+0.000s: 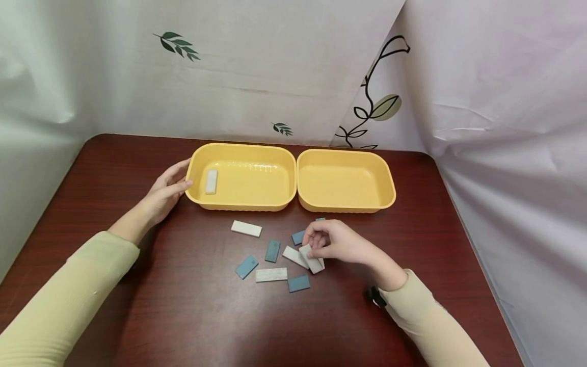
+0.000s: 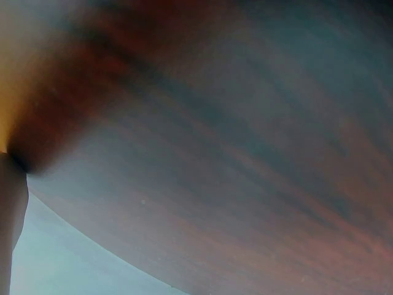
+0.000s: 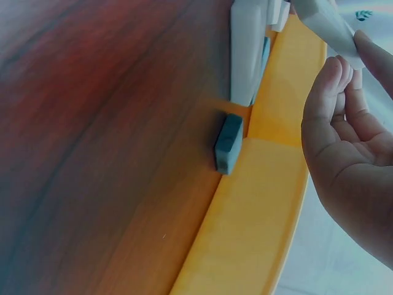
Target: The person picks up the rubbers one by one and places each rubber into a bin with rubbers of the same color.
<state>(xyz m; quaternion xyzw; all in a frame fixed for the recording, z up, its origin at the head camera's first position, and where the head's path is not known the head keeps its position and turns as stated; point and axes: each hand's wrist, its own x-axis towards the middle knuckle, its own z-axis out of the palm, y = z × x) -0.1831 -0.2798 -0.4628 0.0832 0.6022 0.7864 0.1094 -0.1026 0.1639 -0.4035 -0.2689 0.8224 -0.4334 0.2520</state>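
Observation:
My right hand (image 1: 337, 242) pinches a white rectangular block (image 1: 312, 261) between thumb and fingertips, over a loose group of blocks. In the right wrist view this block (image 3: 328, 27) tilts up from the fingertips. Another white block (image 1: 295, 256) lies just left of it, and one more is partly hidden beneath. At the left end of the left yellow tray (image 1: 243, 208), my left hand (image 1: 162, 191) grips the rim, thumb on top and fingers along the outer wall. One white block (image 1: 211, 182) lies in that tray.
A second yellow tray (image 1: 346, 208) stands against the first one's right side. Several blue blocks (image 1: 272, 251) and white blocks (image 1: 246, 228) lie scattered on the dark red table (image 1: 192, 306) in front of the trays. A pale curtain (image 1: 257, 76) hangs behind the table.

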